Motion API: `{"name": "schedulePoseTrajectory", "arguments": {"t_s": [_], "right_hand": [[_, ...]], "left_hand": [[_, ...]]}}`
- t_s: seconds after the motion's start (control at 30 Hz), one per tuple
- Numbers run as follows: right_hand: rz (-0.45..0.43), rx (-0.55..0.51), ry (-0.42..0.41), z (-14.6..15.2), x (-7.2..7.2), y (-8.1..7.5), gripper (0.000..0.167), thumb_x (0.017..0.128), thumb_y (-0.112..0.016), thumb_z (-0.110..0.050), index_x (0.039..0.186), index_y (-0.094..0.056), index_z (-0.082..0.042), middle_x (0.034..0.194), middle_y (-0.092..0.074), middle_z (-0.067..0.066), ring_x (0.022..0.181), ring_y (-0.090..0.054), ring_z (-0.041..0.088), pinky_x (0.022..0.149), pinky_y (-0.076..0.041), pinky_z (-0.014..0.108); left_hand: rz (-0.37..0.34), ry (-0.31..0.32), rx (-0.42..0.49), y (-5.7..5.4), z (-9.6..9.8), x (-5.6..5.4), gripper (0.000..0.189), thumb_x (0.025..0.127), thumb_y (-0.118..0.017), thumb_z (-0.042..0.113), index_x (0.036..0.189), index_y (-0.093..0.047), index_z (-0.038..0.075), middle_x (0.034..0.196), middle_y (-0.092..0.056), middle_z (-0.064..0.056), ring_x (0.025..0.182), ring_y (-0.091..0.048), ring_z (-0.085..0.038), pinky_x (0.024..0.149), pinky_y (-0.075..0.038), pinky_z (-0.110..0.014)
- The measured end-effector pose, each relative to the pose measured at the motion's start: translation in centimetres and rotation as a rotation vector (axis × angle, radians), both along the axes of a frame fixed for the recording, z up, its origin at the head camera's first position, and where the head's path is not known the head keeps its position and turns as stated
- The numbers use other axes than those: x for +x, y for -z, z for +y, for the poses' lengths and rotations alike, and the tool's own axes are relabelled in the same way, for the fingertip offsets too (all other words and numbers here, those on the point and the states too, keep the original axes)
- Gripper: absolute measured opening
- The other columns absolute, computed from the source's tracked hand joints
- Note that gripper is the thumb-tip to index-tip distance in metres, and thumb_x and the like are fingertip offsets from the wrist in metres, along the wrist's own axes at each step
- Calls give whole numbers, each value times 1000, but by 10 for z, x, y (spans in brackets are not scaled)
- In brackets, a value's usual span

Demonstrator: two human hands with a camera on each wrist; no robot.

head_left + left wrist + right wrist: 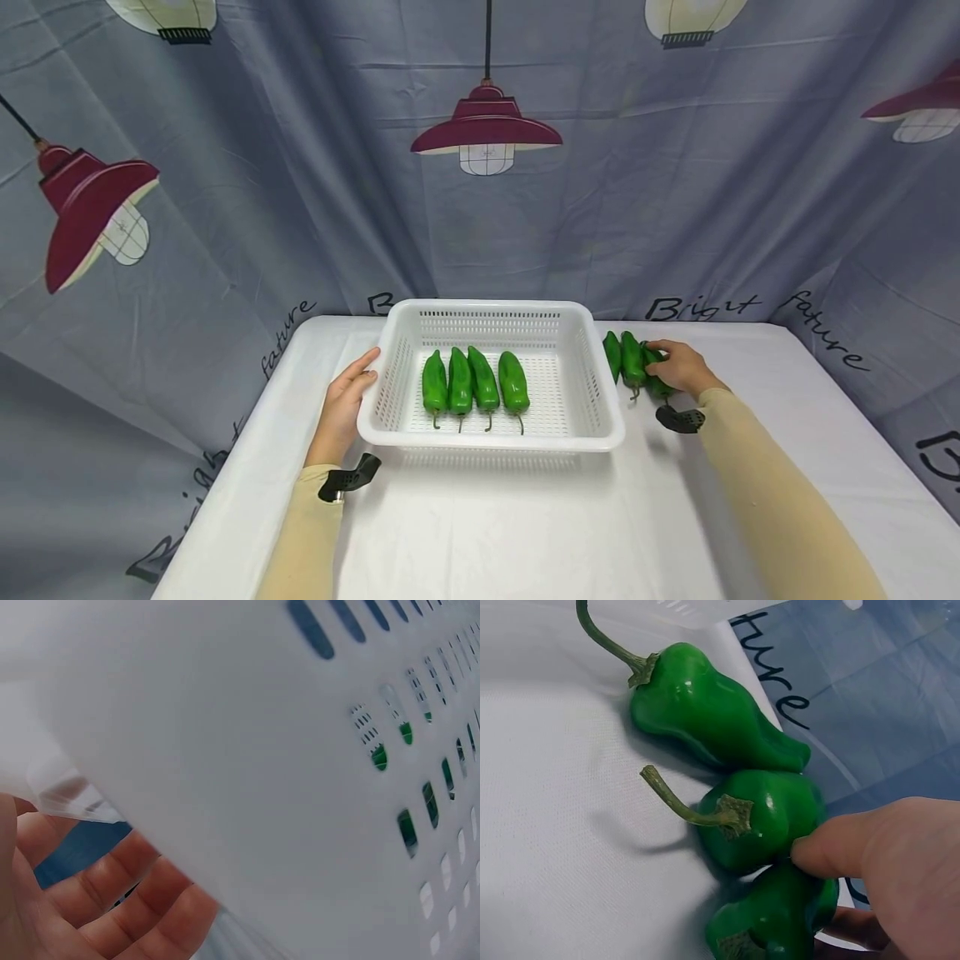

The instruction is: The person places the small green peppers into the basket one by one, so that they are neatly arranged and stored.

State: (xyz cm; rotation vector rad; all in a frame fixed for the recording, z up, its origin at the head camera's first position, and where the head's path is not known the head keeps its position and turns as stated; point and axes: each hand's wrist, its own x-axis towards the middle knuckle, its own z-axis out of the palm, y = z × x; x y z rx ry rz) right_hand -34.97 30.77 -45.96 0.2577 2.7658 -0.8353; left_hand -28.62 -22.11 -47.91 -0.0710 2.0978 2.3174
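Note:
My left hand [341, 412] rests against the left side of a white slotted basket [491, 443], fingers along the outside wall. In the left wrist view, the basket's corner hides the fingertips. Several green peppers [460, 383] lie side by side in the basket, stems toward me. Right of the basket, my right hand [681, 369] pinches the rightmost of three green peppers on the table. Its thumb [836, 844] presses between that pepper [769, 911] and the middle pepper [769, 814]; the other fingers are partly hidden on its far side. Another pepper [705, 712] lies nearest the basket.
A table with a white cover [487, 525] carries everything. Behind and beside it hangs a grey-blue curtain [600, 225] printed with red lamps and lettering. The basket stands across the table's far half, with the loose peppers close to its right wall.

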Motion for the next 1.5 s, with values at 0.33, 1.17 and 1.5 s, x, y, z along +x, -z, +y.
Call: {"name": "schedulePoseTrajectory", "arguments": {"t_s": [0.33, 1.17, 1.5], "right_hand": [[-25, -52, -21, 3, 8, -5, 58, 101, -52, -16, 155, -37, -3, 155, -29, 40, 134, -45, 54, 74, -55, 42], [23, -389, 32, 15, 57, -4, 60, 104, -46, -16, 161, -27, -6, 163, -21, 35, 144, -36, 50, 99, -53, 53], [81, -517, -37, 2, 77, -26, 61, 107, -47, -18, 161, -24, -4, 161, -25, 34, 97, -60, -3, 79, -59, 29]], "left_hand": [[-1, 5, 1, 0, 0, 1, 48, 109, -42, 19, 157, -40, 18, 161, -39, -3, 123, -54, -2, 95, -52, -14], [-13, 11, 0, -1, 1, -1, 49, 109, -42, 20, 158, -39, 19, 161, -40, -3, 129, -51, -8, 95, -52, -14], [-5, 16, 4, 1, 0, -2, 49, 109, -41, 20, 158, -39, 19, 160, -40, -3, 126, -52, -6, 95, -52, -15]]}}
